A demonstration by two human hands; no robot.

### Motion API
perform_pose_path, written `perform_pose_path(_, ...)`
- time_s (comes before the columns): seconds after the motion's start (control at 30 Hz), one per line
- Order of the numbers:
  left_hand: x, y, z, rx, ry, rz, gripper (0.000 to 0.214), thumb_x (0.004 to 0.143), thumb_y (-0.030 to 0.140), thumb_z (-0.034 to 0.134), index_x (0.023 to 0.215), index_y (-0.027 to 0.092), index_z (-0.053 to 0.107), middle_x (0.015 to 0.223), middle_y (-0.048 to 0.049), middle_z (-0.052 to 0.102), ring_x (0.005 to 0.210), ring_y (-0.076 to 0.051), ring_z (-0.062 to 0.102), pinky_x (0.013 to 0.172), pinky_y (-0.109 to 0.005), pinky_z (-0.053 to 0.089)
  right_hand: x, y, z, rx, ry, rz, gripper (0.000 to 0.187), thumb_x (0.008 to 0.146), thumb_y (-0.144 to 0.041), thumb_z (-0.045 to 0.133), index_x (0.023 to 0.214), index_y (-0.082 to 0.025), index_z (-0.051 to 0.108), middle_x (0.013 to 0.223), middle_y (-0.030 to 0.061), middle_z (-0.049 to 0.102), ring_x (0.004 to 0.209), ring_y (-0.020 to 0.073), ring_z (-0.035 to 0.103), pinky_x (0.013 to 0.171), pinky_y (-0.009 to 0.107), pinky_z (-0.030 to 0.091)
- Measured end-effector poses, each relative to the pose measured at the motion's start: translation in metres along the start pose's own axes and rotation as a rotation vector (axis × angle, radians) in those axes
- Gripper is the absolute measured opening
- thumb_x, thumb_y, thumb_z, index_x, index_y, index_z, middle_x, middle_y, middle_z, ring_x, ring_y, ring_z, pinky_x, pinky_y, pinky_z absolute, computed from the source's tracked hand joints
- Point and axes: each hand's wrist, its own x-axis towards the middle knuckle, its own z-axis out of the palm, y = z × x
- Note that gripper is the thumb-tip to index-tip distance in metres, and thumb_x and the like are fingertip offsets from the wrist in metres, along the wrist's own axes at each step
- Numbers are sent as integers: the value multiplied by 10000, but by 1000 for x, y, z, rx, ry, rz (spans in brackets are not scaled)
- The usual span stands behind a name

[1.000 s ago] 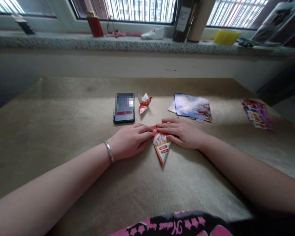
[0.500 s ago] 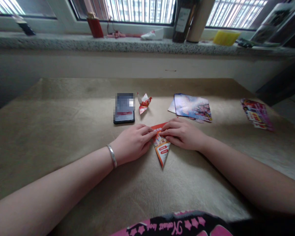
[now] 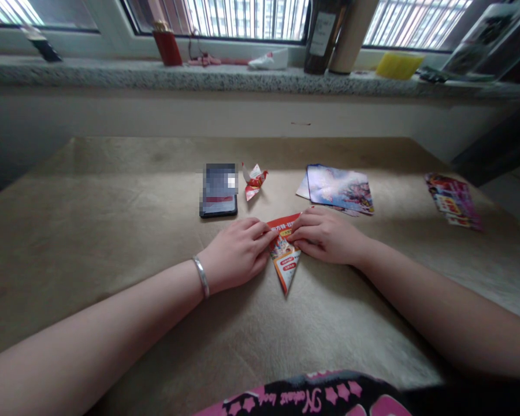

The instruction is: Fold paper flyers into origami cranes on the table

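Partly beneath fingers (image 3: pixel 262 233): folded paper (image 3: pixel 285 257)

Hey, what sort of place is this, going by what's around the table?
Most likely a room in a home, though I can't be certain: the table stands near a barred window, below a cluttered, speckled windowsill.

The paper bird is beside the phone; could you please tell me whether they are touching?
Apart: the head view shows a narrow strip of table between the phone and the paper bird.
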Motion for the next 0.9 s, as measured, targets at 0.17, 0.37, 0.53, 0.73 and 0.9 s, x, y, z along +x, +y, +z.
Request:
perform_pose_path(0.17,-1,1,1,20,-25,10,408,929,302,406,1278,120,510,1140,-118,590,1077,-247,518,956,-414,443,-1,1,-2,37,-2,-7,159,836,-191,524,806,-190,680,847,62,691,815,177,612,783,340,467)
perform_pose_path(0.37,-2,1,2,33,-33,10,421,918,296,403,1283,112,504,1159,-123,582,1077,-252,513,959,-415,436,-2,1,-6,47,-18,-18,143,799,-159,537,778,-193,674,825,52,701,790,173,625,751,323,479)
perform_pose_path(0.53,-3,1,0,41,-53,16,459,899,312,413,1321,144,476,1179,-109,568,1075,-262,498,954,-425,426,-3,0,-8,38,-51,0,158,791,-144,519,769,-202,664,847,52,704,814,174,627,773,328,478)
perform_pose_path(0.73,-5,-1,3,26,-40,20,488,868,307,426,1330,157,471,1189,-108,546,1097,-260,464,1005,-422,386,-3,0,-13,67,-89,-3,138,765,-137,535,752,-205,654,864,49,710,821,175,633,759,324,492)
perform_pose_path(0.9,-5,-2,4,8,-59,32,514,865,305,420,1346,128,454,1214,-124,522,1127,-267,443,1047,-418,353,-6,4,-15,117,-111,-7,141,781,-147,544,769,-215,666,922,23,725,850,165,646,805,330,501)
